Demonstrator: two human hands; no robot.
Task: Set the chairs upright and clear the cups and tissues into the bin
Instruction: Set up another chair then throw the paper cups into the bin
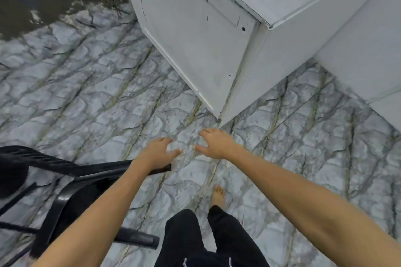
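1. Low at the left, a black chair [65,180] lies tipped on the marbled floor [86,93], legs pointing right.
2. No readable writing shows anywhere.
3. Left hand [157,153] hovers over a chair leg's end, fingers [175,152] spread loose, grasping nothing.
4. Right hand [214,143] hangs just beside it, fingers released.
5. A scuffed white cabinet [195,28] stands ahead, its corner near both hands.
6. One bare foot [218,196] rests below.

A black plastic chair [65,191] lies tipped on its side on the marbled floor [86,93], lower left, its legs pointing right.
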